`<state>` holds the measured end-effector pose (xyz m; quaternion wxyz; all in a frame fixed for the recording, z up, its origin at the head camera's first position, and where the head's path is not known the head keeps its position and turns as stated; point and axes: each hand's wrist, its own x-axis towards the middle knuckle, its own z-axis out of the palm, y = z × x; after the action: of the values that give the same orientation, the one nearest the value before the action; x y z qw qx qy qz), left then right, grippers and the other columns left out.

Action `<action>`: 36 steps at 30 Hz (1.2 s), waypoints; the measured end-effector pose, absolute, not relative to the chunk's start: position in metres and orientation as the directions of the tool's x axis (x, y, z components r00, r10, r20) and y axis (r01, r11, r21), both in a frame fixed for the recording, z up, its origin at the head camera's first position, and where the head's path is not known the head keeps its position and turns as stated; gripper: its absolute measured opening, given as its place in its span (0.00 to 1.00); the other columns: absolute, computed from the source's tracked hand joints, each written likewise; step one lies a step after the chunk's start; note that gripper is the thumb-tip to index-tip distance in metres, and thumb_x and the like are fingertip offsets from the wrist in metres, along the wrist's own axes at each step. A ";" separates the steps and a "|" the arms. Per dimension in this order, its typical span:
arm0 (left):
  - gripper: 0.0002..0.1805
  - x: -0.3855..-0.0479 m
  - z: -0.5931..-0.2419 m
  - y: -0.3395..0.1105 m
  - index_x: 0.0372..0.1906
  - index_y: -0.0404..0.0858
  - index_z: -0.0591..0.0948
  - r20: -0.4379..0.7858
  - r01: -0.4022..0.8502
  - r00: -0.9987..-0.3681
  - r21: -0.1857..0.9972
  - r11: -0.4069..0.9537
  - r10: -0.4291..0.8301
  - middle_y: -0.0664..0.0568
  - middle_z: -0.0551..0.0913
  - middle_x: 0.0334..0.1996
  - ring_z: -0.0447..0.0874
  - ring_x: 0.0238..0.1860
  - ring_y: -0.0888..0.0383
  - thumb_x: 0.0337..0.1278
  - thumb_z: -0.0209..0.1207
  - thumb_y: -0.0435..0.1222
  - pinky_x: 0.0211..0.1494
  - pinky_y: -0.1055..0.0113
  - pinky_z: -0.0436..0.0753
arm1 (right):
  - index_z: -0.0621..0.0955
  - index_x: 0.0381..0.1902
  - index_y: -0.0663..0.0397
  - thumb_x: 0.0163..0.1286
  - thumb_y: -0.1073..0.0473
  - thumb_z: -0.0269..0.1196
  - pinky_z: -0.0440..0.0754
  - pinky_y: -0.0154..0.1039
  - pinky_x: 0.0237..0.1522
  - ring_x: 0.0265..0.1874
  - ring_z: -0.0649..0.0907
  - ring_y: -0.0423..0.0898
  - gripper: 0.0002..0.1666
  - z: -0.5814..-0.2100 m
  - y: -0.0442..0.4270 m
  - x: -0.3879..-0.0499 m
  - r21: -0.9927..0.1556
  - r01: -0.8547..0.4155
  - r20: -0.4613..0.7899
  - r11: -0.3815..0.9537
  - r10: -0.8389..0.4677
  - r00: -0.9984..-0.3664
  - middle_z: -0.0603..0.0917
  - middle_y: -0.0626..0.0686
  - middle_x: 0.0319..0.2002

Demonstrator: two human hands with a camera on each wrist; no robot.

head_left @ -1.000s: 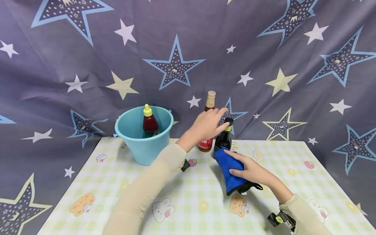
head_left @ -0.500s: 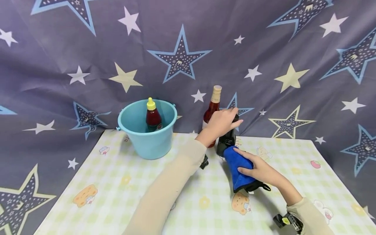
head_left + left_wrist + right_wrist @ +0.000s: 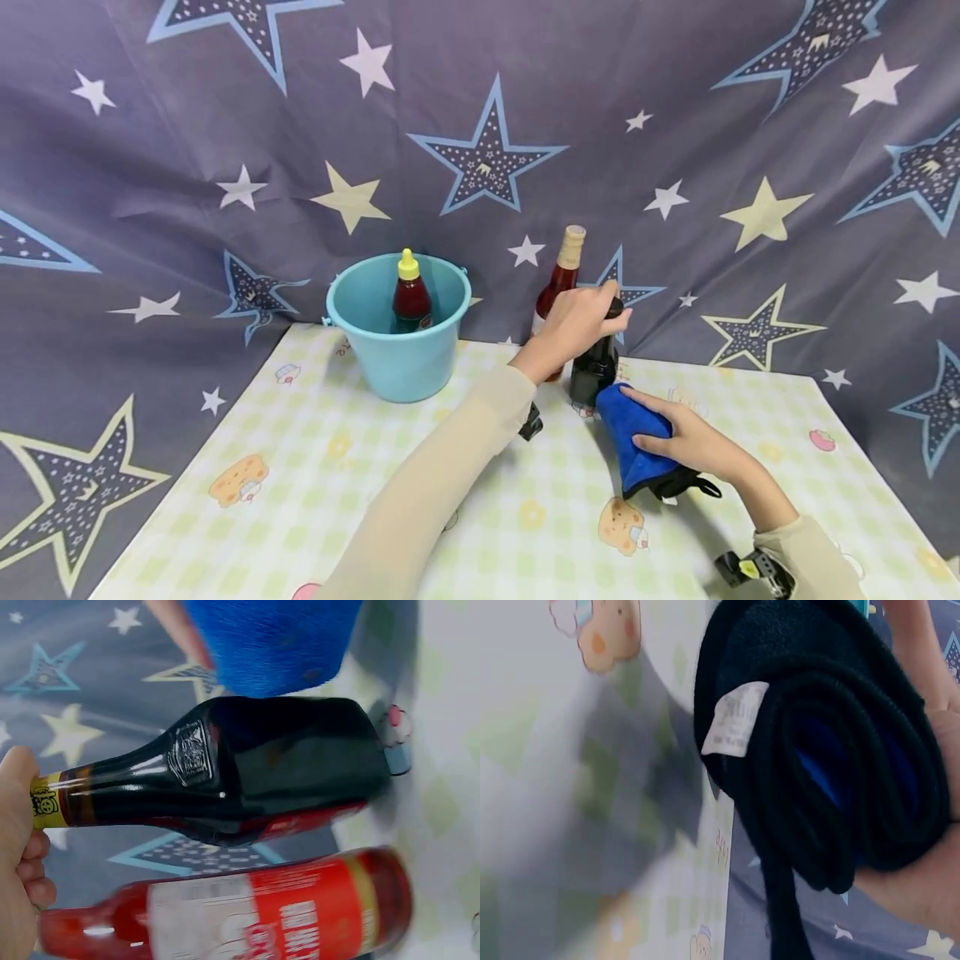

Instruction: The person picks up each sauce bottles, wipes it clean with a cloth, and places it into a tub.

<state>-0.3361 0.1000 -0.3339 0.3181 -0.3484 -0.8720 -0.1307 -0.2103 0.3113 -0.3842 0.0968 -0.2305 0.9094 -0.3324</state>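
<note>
My left hand point(image 3: 573, 327) grips the top of a dark sauce bottle point(image 3: 594, 371), its fingers at the black cap and yellow neck band. The left wrist view shows the dark glass body with an embossed shoulder. My right hand point(image 3: 693, 437) holds a rolled blue cloth point(image 3: 633, 437) with black trim and a hanging loop. The cloth's rounded end is close beside the bottle's lower body; whether they touch I cannot tell. In the right wrist view, a white tag hangs from the cloth's folded end. Behind my left hand stands a red sauce bottle point(image 3: 561, 279), partly hidden.
A light blue bucket point(image 3: 405, 367) stands at the back left, with a yellow-capped squeeze bottle point(image 3: 412, 297) inside. The checked tablecloth point(image 3: 300, 500) spans the table. Right behind its far edge hangs a star-patterned curtain point(image 3: 255, 83).
My left hand has come down from above onto the dark bottle's top and now grips it. The blue cloth overlapped the bottle's lower body before; more of that body shows now.
</note>
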 end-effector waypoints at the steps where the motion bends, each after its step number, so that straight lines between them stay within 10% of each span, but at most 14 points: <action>1: 0.17 -0.332 -0.333 0.097 0.44 0.41 0.79 0.668 0.700 -0.534 0.006 0.714 0.518 0.56 0.74 0.17 0.69 0.15 0.63 0.72 0.56 0.52 0.21 0.73 0.65 | 0.62 0.79 0.54 0.73 0.55 0.65 0.77 0.47 0.55 0.64 0.76 0.65 0.41 -0.386 0.313 -0.210 -0.647 -0.354 -0.027 0.675 -0.484 -0.875 0.66 0.70 0.74; 17: 0.14 -0.288 -0.304 0.031 0.41 0.44 0.81 0.756 0.681 -0.530 0.109 0.724 0.385 0.57 0.81 0.21 0.75 0.19 0.63 0.66 0.61 0.50 0.21 0.70 0.71 | 0.64 0.78 0.56 0.72 0.57 0.66 0.78 0.35 0.46 0.56 0.80 0.62 0.41 -0.379 0.323 -0.209 -0.637 -0.358 0.016 0.683 -0.452 -0.892 0.70 0.75 0.69; 36: 0.12 -0.286 -0.348 -0.020 0.41 0.42 0.81 0.749 0.700 -0.531 0.125 0.703 0.396 0.54 0.81 0.23 0.75 0.22 0.60 0.64 0.65 0.46 0.23 0.70 0.72 | 0.62 0.80 0.39 0.72 0.58 0.66 0.77 0.58 0.56 0.60 0.78 0.65 0.43 -0.341 0.257 -0.250 -0.728 -0.388 0.228 0.566 -0.334 -0.915 0.68 0.68 0.73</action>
<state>-0.2856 -0.0195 -0.3477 0.3609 -0.3227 -0.8493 -0.2107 -0.2503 0.2567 -0.3413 -0.0321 -0.2040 0.8842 -0.4191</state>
